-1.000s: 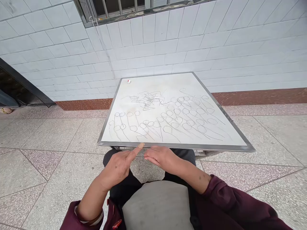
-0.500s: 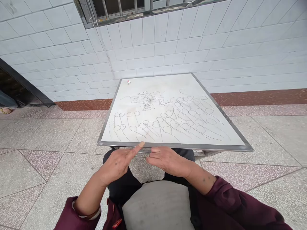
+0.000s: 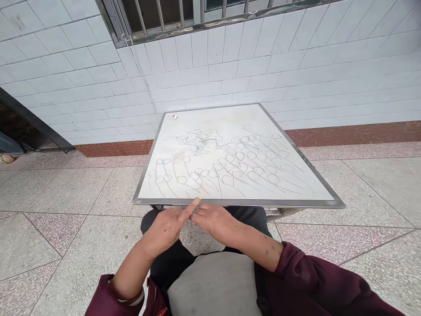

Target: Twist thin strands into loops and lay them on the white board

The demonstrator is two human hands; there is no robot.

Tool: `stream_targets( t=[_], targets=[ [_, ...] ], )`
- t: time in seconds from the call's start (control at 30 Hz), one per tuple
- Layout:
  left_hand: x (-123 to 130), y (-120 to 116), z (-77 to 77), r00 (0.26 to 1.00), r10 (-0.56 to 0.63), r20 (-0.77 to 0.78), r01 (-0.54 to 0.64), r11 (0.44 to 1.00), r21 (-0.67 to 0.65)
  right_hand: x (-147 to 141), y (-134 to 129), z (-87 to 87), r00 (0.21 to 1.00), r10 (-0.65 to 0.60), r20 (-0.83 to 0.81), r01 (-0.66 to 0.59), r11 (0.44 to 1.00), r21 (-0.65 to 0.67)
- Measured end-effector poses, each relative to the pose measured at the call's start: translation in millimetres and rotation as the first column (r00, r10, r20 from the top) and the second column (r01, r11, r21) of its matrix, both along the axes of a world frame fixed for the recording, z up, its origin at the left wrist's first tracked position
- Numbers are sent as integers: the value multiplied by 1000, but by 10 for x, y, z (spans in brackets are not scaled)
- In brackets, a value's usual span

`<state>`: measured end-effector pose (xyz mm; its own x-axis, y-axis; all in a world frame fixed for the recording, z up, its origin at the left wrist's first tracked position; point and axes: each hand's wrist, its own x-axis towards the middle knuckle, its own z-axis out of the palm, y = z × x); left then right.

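Observation:
My left hand is in front of the near edge of a white board. One of its fingers is stretched out, the tip at the board's grey metal rim; the other fingers are mostly hidden. My right hand comes in from the right, its fingers extended towards the left hand and overlapping or touching it below the rim. I see no object in either hand. Thin dark pencil-like loops, trailing lines and a tangled scribble cover much of the board's surface.
A small white and red object lies in the board's far left corner. Behind stands a white tiled wall with a barred window. Under the board are my knees, a support frame and a speckled stone floor.
My right hand has moved left, its curled fingers straightening, and now meets my left hand. The left hand has shifted slightly right. The camera view has tilted a little.

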<state>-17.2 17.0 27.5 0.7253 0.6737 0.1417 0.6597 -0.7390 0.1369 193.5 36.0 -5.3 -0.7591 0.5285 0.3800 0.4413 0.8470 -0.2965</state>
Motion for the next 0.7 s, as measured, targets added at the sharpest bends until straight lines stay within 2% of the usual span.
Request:
stream_targets(
  t=[0.13, 0.33, 0.4, 0.47, 0.5, 0.53, 0.6, 0.63, 0.67, 0.7],
  targets=[
    [-92, -2, -41, 1000, 5, 1, -5, 1000, 23, 16, -38, -83, 998, -37, 43, 33, 995, 91],
    [-214, -9, -75, 999, -12, -39, 14, 999, 44, 79, -110, -14, 991, -65, 117, 57, 996, 67],
    [-295, -14, -84, 1000, 31, 3, -31, 999, 20, 160, -128, 20, 994, -58, 97, 59, 998, -5],
    [-406, -21, -92, 994, 95, 56, -94, 995, -19, 296, -130, 57, 1000, -25, 12, 27, 981, -192],
    [-461, -26, -95, 988, 129, 83, -126, 991, -44, 376, -120, 75, 998, -15, -54, -4, 945, -327],
    [-506, -32, -98, 980, 163, 117, -155, 985, -76, 454, -103, 91, 991, -23, -132, -42, 881, -471],
    [-532, -52, -107, 937, 241, 254, -189, 959, -213, 567, -49, 112, 945, -148, -290, -98, 720, -687],
    [-502, -66, -115, 885, 292, 364, -173, 930, -324, 587, -18, 119, 908, -234, -346, -115, 657, -745],
    [-440, -84, -125, 803, 349, 484, -117, 887, -446, 577, 10, 124, 871, -308, -382, -125, 613, -780],
    [-351, -107, -136, 687, 416, 596, -17, 829, -558, 538, 31, 129, 842, -359, -403, -133, 585, -800]
  ],
)
